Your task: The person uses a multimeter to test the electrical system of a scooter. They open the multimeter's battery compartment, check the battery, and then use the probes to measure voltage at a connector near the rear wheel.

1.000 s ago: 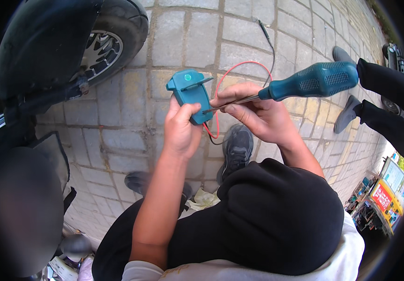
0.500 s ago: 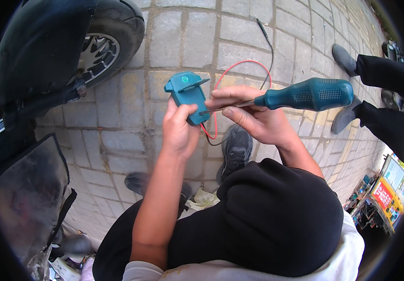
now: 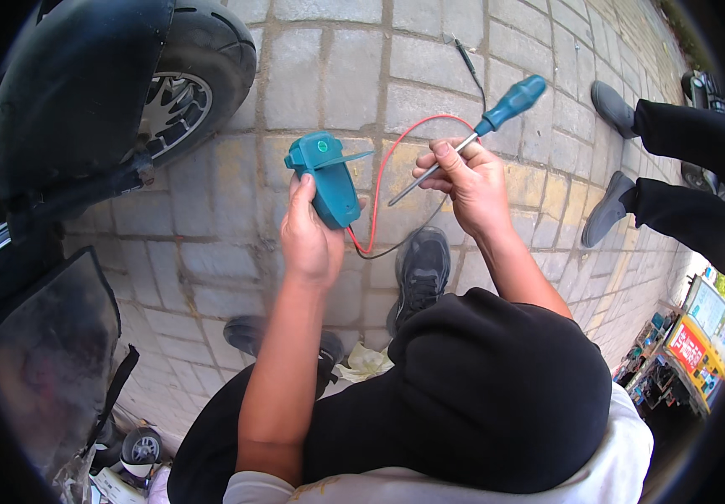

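Observation:
My left hand (image 3: 312, 239) is closed around the lower part of a teal plastic device housing (image 3: 335, 193). A thin flap or plate (image 3: 352, 157) sticks out from its side, and a small bright green round mark shows on its top end. From the housing's lower end come a red wire (image 3: 376, 197) and a black wire (image 3: 392, 249). My right hand (image 3: 473, 186) pinches the metal shaft of a screwdriver with a teal handle (image 3: 511, 104). Its tip points down and left, a little apart from the housing.
A scooter wheel (image 3: 203, 92) with a black fender stands at the left. A black probe (image 3: 465, 57) lies on the paving bricks (image 3: 354, 71) ahead. At the right, another person's grey shoes (image 3: 610, 210) and dark trousers show. Crumpled pale wrapping (image 3: 366, 361) lies by my feet.
The screwdriver has come away from the housing and swung, its handle now pointing up and right. My right hand has shifted its grip on the shaft. The housing is turned slightly.

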### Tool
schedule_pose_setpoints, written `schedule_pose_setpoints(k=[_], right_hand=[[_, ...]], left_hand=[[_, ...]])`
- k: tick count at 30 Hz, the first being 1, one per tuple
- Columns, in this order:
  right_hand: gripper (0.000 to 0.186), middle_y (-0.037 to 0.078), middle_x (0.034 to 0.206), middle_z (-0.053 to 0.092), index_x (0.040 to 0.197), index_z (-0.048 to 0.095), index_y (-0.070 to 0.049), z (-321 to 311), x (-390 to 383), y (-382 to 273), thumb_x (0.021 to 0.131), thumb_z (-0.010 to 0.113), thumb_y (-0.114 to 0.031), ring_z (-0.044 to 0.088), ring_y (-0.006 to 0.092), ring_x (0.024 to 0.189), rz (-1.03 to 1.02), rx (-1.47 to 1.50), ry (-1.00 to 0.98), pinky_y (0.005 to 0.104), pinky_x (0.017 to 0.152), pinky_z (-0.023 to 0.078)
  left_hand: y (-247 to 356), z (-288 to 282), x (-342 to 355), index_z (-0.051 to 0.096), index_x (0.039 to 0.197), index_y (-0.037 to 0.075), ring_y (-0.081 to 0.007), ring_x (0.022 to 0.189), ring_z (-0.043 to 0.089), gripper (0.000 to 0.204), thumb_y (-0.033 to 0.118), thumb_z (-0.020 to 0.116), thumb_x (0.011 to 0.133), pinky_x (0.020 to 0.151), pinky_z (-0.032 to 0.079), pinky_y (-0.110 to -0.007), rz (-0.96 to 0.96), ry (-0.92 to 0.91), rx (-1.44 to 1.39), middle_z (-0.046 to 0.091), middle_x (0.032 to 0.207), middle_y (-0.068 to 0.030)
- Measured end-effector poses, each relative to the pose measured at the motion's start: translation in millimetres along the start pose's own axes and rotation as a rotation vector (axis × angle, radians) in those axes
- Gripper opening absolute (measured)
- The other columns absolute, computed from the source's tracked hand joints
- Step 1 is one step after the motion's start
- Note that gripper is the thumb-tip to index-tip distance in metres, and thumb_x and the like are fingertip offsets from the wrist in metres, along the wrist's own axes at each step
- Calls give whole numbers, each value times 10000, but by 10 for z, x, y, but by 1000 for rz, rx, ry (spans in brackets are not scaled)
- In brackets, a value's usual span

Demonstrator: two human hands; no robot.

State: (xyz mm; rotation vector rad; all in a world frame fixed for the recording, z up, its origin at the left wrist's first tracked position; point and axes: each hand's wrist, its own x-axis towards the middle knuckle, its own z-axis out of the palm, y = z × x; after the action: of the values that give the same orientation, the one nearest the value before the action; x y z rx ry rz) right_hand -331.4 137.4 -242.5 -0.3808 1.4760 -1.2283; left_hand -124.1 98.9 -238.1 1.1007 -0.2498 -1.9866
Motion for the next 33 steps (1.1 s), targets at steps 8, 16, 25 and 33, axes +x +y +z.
schedule_pose_setpoints(k=[8, 16, 25, 33], right_hand=[[427, 184, 1215, 600, 1208, 599, 14, -211, 317, 288, 911, 678, -282, 567, 305, 1132, -655, -1076, 267, 406, 954, 450], [463, 111, 1217, 611, 1281, 534, 35, 416, -116, -29, 974, 606, -303, 569, 166, 1125, 31, -105, -614, 337, 960, 474], [413, 61, 937, 675, 1192, 584, 46, 414, -30, 206, 951, 651, -282, 624, 102, 820, 205, 7, -420, 285, 754, 540], [328, 106, 921, 669, 1136, 640, -48, 713, -408, -1191, 846, 689, -193, 640, 267, 815, -890, -718, -914, 345, 709, 498]], left_hand=[[8, -27, 8, 221, 1462, -62, -238, 1193, 458, 1040, 278, 859, 714, 975, 443, -365, 240, -20, 607, 436, 1282, -179], [-101, 146, -55, 228, 1460, 20, -229, 1132, 496, 936, 122, 814, 738, 1001, 421, -376, 797, 126, 1264, 476, 1247, -149], [-73, 60, -18, -7, 1516, -18, -185, 974, 622, 1055, 35, 751, 784, 824, 542, -327, 141, -66, 603, 506, 1264, -193], [-99, -361, 127, 132, 1510, 29, -136, 794, 582, 936, 7, 703, 767, 644, 521, -285, 127, 272, 509, 538, 1104, -111]])
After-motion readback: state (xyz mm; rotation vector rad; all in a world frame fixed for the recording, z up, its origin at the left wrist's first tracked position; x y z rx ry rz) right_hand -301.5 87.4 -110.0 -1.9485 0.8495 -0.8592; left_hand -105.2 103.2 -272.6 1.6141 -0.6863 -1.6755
